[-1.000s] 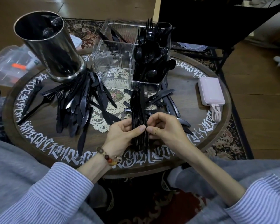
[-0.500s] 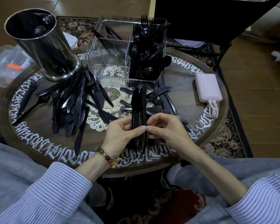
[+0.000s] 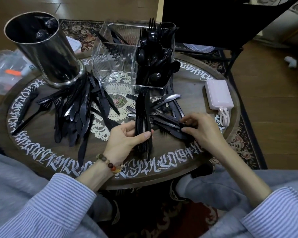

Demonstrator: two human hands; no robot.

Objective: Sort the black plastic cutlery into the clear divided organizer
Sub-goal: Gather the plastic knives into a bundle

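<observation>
Your left hand [image 3: 127,140] grips a stack of knives [image 3: 143,124], thumb laid across the front and fingers [image 3: 127,130] curled behind, with the blades pointing away from you toward the organizer [image 3: 113,66]. Your right hand [image 3: 199,129] is out to the side, its fingers pinching the handle end of one more knife [image 3: 169,122] from the loose pile [image 3: 163,107] just beyond your fingertips.

The organizer stands past the stack's tips. Its right compartments are packed with forks [image 3: 153,30] and spoons [image 3: 150,55]; the near-left one looks empty and the far-left holds a few knives. A bigger heap [image 3: 74,110] lies well to the left of your left hand, at the foot of the steel can [image 3: 46,48].

What could go wrong:
- The stack is held by one hand only, near its lower half. If you loosen the thumb to admit the new knife, the smooth handles may fan out and slide onto the counter [image 3: 187,86].
- The pinched knife lies among crossed pieces, so lifting it fast may drag neighbours along or flick one toward the power bank [image 3: 218,95].
- The right compartments are crowded and tall; swinging the stack in low could catch the fork tines or nudge the organizer.
- Black on black makes types easy to confuse. Check the tip before adding it to the stack.
</observation>
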